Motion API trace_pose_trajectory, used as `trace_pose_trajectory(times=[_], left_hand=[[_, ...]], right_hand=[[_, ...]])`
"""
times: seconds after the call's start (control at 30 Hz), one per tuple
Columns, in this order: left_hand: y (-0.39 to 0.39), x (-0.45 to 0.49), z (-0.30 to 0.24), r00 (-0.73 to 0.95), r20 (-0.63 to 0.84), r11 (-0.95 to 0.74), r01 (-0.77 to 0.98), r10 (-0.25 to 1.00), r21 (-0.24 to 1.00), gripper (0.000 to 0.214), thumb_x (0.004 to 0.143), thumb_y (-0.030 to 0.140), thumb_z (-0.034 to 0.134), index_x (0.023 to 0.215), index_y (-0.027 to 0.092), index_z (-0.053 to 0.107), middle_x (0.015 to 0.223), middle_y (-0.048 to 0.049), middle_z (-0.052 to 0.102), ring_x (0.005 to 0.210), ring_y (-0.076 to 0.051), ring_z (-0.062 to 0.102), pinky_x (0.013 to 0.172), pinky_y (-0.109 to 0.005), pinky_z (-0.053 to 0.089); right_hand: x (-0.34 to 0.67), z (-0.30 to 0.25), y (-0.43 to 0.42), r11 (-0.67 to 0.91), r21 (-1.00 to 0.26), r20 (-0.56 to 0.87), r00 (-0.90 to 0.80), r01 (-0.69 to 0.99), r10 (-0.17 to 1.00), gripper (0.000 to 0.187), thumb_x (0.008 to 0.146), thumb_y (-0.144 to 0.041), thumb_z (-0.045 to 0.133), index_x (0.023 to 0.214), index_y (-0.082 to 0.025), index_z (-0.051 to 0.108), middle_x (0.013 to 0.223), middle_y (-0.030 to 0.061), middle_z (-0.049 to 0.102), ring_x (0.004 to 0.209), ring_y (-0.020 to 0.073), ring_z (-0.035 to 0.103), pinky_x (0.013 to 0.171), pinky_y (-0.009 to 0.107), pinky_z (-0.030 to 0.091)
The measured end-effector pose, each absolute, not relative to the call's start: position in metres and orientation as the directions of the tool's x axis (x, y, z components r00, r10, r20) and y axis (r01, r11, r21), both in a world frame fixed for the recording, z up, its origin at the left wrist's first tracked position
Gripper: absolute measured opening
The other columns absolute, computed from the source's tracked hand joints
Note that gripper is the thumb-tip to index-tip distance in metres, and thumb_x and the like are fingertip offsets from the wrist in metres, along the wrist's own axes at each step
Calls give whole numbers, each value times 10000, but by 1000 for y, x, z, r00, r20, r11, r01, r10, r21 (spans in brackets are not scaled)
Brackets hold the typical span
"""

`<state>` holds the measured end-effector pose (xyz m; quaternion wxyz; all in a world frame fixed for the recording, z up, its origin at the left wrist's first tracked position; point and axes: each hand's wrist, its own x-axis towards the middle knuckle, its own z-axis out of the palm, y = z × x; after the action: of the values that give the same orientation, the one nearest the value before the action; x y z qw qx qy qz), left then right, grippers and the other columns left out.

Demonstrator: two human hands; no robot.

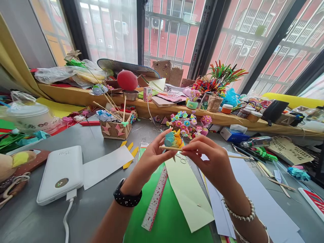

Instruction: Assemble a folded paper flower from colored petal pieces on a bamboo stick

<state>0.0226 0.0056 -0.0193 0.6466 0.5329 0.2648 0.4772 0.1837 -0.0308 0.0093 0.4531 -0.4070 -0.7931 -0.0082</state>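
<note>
My left hand is closed round a small folded-paper flower, teal on its left side and yellow on its right. Between the fingertips of my right hand is a thin wooden stick. One end of the stick reaches across the front of the flower to my left hand; whether it touches the petals I cannot tell. Below both hands lie a pale green paper sheet, a patterned ruler and a green mat. Scissors rest just under the flower, partly hidden.
At left are a white power bank with a cable, a white paper strip and yellow paper pieces. A cardboard box holds sticks. Beaded-looking flowers stand behind my hands. White sheets lie at right, near a bottle.
</note>
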Motion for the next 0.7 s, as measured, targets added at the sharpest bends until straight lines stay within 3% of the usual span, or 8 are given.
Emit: trace_pose_trajectory(times=[0.23,0.53,0.7], left_hand=[[5,22,-19,436,143,-6,-300,888,954,634,670,178,677,1248,229,423,1010,-41,630,1035,-215,527,813,-286,436],[6,19,-20,462,94,-6,-188,882,982,622,675,218,674,1242,214,419,823,-17,619,818,-180,607,735,-287,458],[5,18,-19,482,70,-17,-115,873,993,601,694,223,655,1244,234,412,842,-10,586,801,-181,616,752,-304,455]], right_hand=[[185,5,-26,666,-386,722,-240,639,649,81,785,-152,561,820,-194,622,842,28,515,665,105,549,507,215,471],[192,5,-23,659,-480,628,-297,580,719,105,778,-146,578,821,-201,656,729,10,579,605,99,545,514,212,452],[194,6,-22,599,-536,523,-323,595,789,84,767,-152,594,821,-187,648,726,6,571,593,98,534,508,210,434]])
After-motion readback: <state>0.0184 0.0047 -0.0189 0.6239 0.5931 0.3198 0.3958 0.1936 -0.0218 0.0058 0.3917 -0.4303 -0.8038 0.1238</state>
